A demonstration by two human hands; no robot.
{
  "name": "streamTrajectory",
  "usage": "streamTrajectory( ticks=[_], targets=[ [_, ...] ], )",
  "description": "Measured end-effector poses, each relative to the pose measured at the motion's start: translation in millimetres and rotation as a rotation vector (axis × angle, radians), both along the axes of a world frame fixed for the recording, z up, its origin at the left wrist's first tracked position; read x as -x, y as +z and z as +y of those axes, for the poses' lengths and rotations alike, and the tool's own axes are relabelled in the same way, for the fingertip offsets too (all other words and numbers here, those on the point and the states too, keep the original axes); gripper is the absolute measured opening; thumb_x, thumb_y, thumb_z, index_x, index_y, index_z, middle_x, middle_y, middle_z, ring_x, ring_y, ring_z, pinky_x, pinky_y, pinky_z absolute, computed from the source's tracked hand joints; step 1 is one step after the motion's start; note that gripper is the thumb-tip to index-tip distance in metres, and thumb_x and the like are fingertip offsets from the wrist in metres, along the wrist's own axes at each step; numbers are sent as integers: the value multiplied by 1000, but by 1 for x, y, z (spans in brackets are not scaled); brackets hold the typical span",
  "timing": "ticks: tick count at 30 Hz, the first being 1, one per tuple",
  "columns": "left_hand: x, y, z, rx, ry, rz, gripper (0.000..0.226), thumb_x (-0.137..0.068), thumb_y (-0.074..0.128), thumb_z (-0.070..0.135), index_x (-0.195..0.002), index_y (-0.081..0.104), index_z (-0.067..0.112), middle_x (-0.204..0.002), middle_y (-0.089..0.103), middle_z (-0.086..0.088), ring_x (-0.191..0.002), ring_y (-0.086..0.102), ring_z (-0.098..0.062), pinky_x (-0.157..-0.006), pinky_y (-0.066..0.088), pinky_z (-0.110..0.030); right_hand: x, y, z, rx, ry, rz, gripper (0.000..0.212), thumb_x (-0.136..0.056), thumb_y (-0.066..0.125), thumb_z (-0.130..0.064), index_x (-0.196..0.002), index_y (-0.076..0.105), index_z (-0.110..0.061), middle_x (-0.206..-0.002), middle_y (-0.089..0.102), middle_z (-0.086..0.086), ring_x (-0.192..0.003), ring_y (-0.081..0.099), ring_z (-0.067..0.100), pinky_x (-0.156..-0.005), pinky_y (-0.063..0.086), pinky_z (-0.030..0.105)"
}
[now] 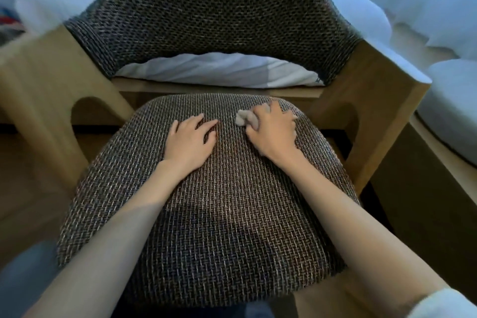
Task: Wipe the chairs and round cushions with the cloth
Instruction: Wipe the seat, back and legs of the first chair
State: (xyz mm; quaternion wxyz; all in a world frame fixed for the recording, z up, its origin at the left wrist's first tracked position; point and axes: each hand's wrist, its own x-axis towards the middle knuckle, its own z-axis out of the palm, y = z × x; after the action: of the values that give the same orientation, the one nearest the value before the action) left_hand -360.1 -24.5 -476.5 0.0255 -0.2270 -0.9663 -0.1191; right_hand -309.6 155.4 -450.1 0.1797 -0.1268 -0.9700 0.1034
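1. The chair (211, 8) fills the view. Its curved back is a dark, tight honeycomb weave set into a pale, smooth wooden frame (38, 80) with broad flat arms and arched cut-outs. White bedding (426, 20) lies just beside it on the right, and creased white fabric (219, 70) shows through the gap under the back.
2. The round cushion (206, 227) lies in front of the back, between the arms, with its near edge toward the person. It is a rounded pad in a coarse brown-and-cream basket weave, ridged enough to catch fluff.
3. The left hand (189, 141) rests flat on the cushion's far half, fingers straight and spread, apparently steadying it.
4. The right hand (273, 131), near the far right edge, is curled around the cloth and presses it onto the weave.
5. The cloth (244, 119) is a small, soft grey wad; only a bit pokes out past the fingers.
6. The step in hand looks like wiping the cushion's top, at its far right corner. The next move probably calls for firm strokes along the weave toward the near edge, with the left hand bracing the pad against sliding.
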Motion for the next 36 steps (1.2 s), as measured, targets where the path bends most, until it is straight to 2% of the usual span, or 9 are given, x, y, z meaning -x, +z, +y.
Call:
streamTrajectory(
  ticks=[3,6,8,12,17,22,29,33,36],
  targets=[
    [14,7,2,92,19,-99,50,-100,26,50,-148,26,38,-159,18,-2,-147,14,-22,-119,5,-48,-20,6,6,21,111,-81,35,-85,61,-35,-118,61,-23,-116,52,7,-101,54,32,-91,39,40],
    [34,20,9,192,12,-209,56,-96,24,62,-149,20,43,-161,10,-2,-148,7,-28,-116,5,-56,-6,20,6,122,108,-61,29,-80,67,-35,-106,69,-22,-102,59,4,-95,60,27,-80,43,32],
    [46,27,13,228,0,-242,60,-93,26,67,-148,21,44,-161,10,-1,-147,7,-30,-114,7,-61,18,38,5,206,69,73,28,-78,69,-33,-104,70,-23,-100,62,2,-96,60,23,-74,38,27],
    [65,35,16,238,-50,-276,66,-87,36,72,-146,29,43,-159,19,-1,-146,15,-28,-110,14,-65,69,95,1,257,72,372,34,-79,67,-25,-113,67,-23,-109,55,2,-98,57,18,-77,32,16],
    [90,34,13,252,-139,-338,75,-79,37,81,-145,23,50,-161,10,1,-147,6,-33,-111,8,-66,140,159,-1,192,119,610,37,-79,65,-31,-116,66,-24,-113,53,3,-99,56,24,-91,44,35],
    [115,25,13,246,-204,-304,81,-73,33,87,-145,18,53,-161,7,4,-148,3,-29,-111,4,-67,208,190,2,93,65,722,40,-81,60,-32,-120,63,-27,-122,50,7,-104,48,28,-90,38,32],
    [134,9,15,73,-210,-258,66,-81,30,81,-142,26,54,-158,21,9,-147,13,-17,-111,1,-65,238,126,-1,41,57,812,32,-73,66,-26,-101,69,-11,-117,55,17,-102,53,34,-88,36,33],
    [137,5,17,30,-201,-240,63,-83,29,79,-141,28,55,-156,25,11,-146,16,-15,-112,2,-63,204,48,1,14,163,594,36,-71,69,-21,-105,67,-9,-117,54,18,-108,50,35,-90,43,42],
    [136,2,16,2,-202,-204,61,-85,27,78,-141,28,54,-156,26,11,-145,17,-15,-113,4,-60,183,46,3,60,219,530,34,-73,69,-21,-104,68,-9,-113,55,18,-106,52,32,-88,47,43]
  ],
)
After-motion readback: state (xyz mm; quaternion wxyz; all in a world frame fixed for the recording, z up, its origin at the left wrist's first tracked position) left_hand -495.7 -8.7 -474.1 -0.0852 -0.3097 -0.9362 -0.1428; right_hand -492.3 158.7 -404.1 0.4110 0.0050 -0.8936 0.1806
